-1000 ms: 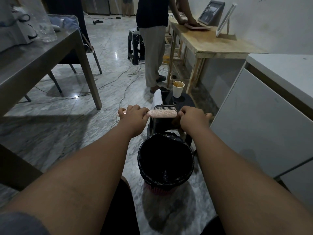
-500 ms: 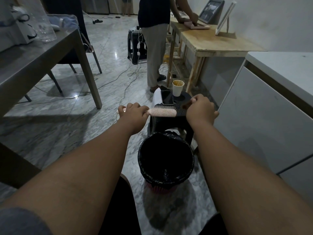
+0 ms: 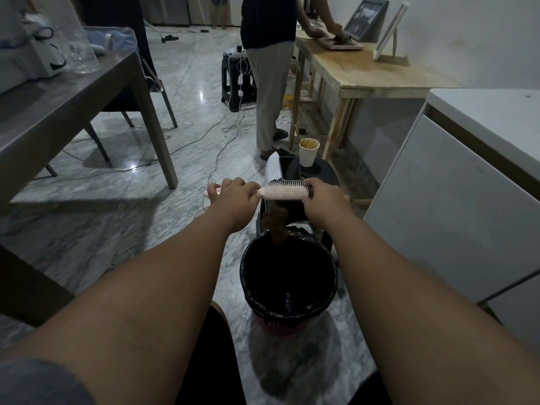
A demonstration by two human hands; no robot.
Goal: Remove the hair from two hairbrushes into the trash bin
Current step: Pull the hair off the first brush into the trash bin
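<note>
Trash bin point(image 3: 287, 283): mouth open upward, unobstructed from above; a brown hair clump point(image 3: 276, 219) hangs in the air just over its far rim. Black stool point(image 3: 317, 173) directly behind, its top crowded by a paper cup point(image 3: 309, 152) and what may be a phone. White cabinet point(image 3: 455, 206) walls off the right. Left: bare floor, then grey table leg point(image 3: 159, 141).
</note>
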